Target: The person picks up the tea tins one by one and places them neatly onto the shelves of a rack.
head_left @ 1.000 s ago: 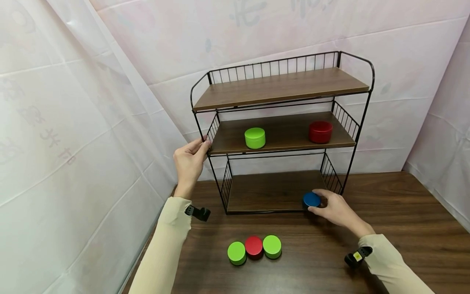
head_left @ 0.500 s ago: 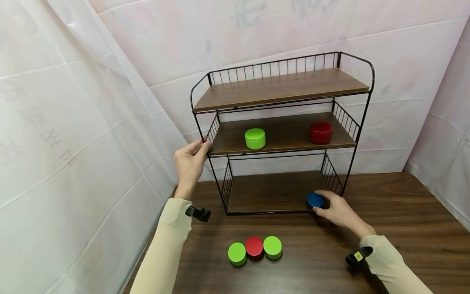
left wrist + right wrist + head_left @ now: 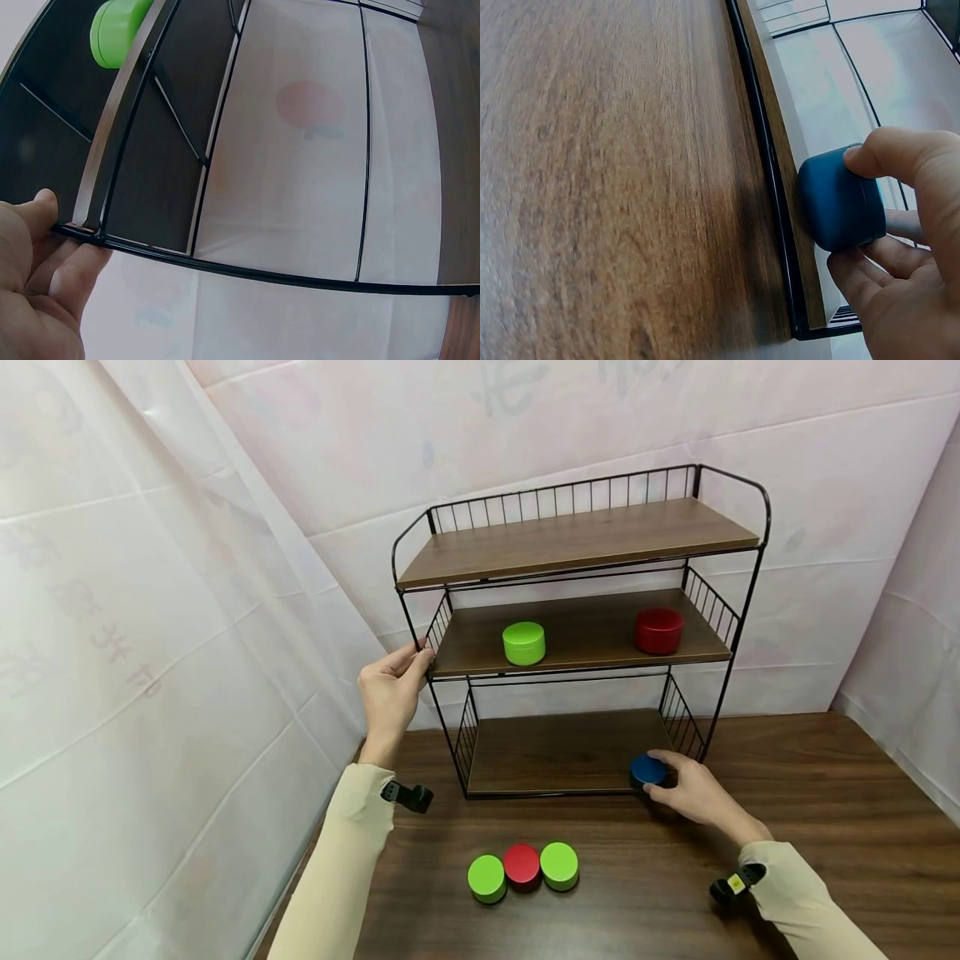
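Observation:
My left hand [image 3: 392, 689] pinches the left front post of a black wire rack [image 3: 450, 745] at the height of its middle shelf [image 3: 585, 631]; the left wrist view shows thumb and fingers around the frame. Low on the right, my right hand [image 3: 697, 789] grips a round blue tin [image 3: 647, 770] at the front right of the bottom shelf [image 3: 562, 752]. In the right wrist view the thumb lies on one side of the blue tin [image 3: 840, 199] and the fingers on the other. A green tin [image 3: 524, 644] and a red tin [image 3: 659, 631] sit on the middle shelf.
On the table in front of the rack stand a green tin [image 3: 487, 878], a red tin [image 3: 522, 867] and another green tin [image 3: 559, 865] in a row. The rack's top shelf [image 3: 585, 539] has a wire rail. White cloth [image 3: 187, 693] hangs behind and at the left.
My right hand has moved slightly to the right along the bottom shelf's front with the blue tin. The left hand keeps its hold on the rack.

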Tool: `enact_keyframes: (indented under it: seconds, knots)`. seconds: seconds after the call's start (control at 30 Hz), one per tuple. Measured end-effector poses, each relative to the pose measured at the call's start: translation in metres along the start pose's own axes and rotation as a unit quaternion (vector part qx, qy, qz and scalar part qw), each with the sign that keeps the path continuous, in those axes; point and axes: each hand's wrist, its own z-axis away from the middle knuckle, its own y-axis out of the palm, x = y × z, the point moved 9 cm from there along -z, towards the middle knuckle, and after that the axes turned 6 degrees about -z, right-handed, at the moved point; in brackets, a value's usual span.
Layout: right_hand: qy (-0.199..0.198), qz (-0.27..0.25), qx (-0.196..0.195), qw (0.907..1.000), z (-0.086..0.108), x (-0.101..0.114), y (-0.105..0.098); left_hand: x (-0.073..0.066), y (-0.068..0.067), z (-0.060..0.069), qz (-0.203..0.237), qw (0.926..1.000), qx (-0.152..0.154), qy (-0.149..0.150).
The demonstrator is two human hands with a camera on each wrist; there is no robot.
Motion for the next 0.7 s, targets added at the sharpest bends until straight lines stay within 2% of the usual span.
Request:
enact_keyframes:
  seconds: [0.37,0.7]
  knots:
    - [-0.007,-0.001,0.0,1.0,0.0001,-0.0015,0.0014,-0.0009,0.0005,-0.0003,-0.001,1.0,-0.002,0.004]
    - [-0.028,0.029,-0.018,0.999,-0.0008,0.0004,0.0013,-0.0017,-0.0001,-0.0004,-0.001,1.0,-0.001,0.003]
